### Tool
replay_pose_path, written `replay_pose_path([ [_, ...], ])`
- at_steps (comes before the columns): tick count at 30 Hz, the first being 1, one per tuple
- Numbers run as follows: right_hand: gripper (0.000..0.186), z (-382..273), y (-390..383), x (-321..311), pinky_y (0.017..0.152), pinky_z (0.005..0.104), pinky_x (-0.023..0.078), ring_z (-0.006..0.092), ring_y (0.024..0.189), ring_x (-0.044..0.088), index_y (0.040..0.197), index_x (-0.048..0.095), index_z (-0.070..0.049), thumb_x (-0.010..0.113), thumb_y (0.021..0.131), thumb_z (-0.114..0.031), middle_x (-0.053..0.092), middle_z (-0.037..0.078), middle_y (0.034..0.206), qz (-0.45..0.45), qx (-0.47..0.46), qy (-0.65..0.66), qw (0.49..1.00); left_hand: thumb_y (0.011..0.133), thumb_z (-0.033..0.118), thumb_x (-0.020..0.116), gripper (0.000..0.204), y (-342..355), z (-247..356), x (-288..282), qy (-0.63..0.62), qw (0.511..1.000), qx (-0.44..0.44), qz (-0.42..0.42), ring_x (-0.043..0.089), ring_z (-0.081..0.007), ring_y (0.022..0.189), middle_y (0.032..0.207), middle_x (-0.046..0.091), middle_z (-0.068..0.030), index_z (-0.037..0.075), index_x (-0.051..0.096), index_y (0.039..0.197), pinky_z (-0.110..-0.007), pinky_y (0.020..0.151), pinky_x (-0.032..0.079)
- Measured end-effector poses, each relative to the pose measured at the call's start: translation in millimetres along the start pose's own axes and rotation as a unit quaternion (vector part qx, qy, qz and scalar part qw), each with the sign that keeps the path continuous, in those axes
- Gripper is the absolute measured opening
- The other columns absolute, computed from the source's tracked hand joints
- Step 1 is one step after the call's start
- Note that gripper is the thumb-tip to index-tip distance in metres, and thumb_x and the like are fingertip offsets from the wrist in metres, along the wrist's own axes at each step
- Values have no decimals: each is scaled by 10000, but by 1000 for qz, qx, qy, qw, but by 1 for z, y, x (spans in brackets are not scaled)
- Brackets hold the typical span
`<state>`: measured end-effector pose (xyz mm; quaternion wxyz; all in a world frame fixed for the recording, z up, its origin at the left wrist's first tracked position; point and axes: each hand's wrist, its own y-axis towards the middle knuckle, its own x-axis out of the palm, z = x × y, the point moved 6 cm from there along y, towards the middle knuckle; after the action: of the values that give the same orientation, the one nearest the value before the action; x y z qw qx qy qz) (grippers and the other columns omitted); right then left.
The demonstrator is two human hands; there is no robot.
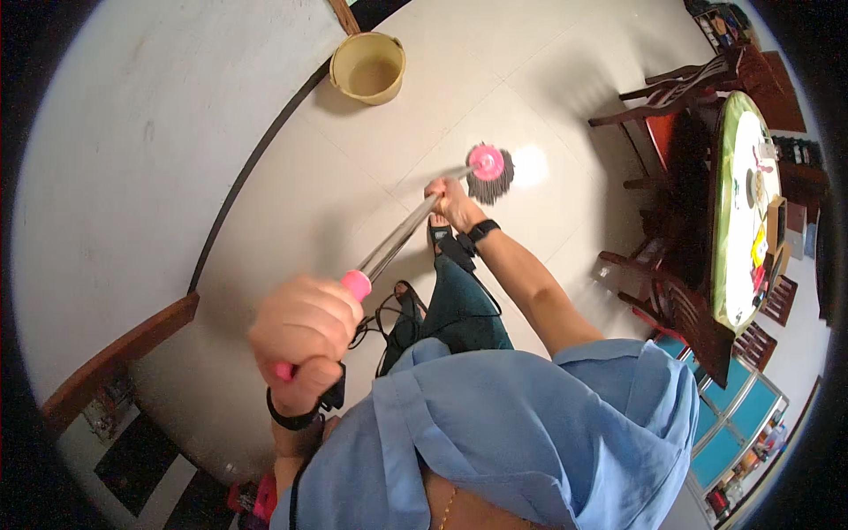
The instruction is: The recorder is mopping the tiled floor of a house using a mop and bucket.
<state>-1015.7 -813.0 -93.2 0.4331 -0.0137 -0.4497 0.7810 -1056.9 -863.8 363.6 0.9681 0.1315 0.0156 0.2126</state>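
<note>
A mop with a metal pole slants from the lower left up to the middle of the view. My left hand is wrapped round the pink grip at its upper end, a little blurred. Farther down the pole, my right hand is closed round the metal. Beyond it, the pink round mop head rests on the floor, its grey strands fanned out around it. Both wrists carry black bands.
A yellowish bucket stands on the pale tiled floor by the left wall. To the right are wooden chairs and an oval table bearing several things. My sandalled feet and dark cables lie beneath the pole.
</note>
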Motion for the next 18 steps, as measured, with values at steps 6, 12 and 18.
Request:
replay_pose_path([
  [6, 285, -49, 25, 100, 292, 192, 293, 77, 329, 314, 529, 287, -106, 339, 805, -60, 313, -27, 442, -45, -36, -75, 995, 649, 104, 615, 257, 33, -32, 9, 92, 996, -4, -2, 483, -245, 469, 527, 455, -57, 12, 420, 508, -326, 501, 431],
  [12, 255, -39, -32, 109, 334, 189, 286, 68, 358, 306, 553, 304, -108, 382, 777, -17, 304, -30, 474, -126, -49, -111, 985, 693, 140, 636, 297, 32, 6, 0, -16, 989, 98, -110, 506, -220, 487, 539, 476, -53, 26, 433, 508, -339, 479, 456],
  [18, 241, 24, -98, 65, 413, 210, 312, 82, 408, 317, 560, 293, -121, 371, 759, -9, 306, -38, 483, -30, -48, -96, 994, 767, 255, 627, 415, 11, 56, -42, -104, 989, 98, -48, 503, -200, 432, 482, 466, -52, 54, 411, 476, -335, 473, 465],
])
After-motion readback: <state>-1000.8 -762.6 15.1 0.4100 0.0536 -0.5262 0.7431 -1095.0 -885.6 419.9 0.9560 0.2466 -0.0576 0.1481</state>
